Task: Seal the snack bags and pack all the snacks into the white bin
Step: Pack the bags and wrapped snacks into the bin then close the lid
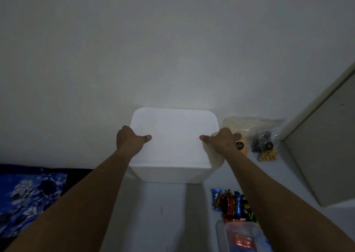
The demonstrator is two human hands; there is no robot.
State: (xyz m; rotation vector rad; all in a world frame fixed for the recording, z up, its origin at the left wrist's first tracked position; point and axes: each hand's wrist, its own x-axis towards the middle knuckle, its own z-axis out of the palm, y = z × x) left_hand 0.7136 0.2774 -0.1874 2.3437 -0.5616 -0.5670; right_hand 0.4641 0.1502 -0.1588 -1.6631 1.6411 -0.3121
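From your head camera, you face a plain pale wall in dim light, with a smooth light-grey table [165, 213] under your arms. A grey panel with a pale edge [317, 152] stands at the right, and a blue floral cloth [28, 198] lies at the lower left.

The white bin [172, 146] sits at the middle of the table, against the wall. It is matte, squarish with rounded corners, and its flat top is shut over. Your left hand [130, 140] is clamped on its left edge, thumb lying on top. Your right hand [219, 140] grips its right edge the same way, with a rounded whitish shape under it that you cannot identify.

Just right of the bin lie clear plastic snack bags [255, 134], holding pale, dark and tan pieces; each carries a round black label too small to read. Near your right forearm lies a row of shiny wrapped bars [230, 205] in blue, red and black, their lettering blurred. A clear plastic container [242, 236] with something red inside sits at the bottom edge.
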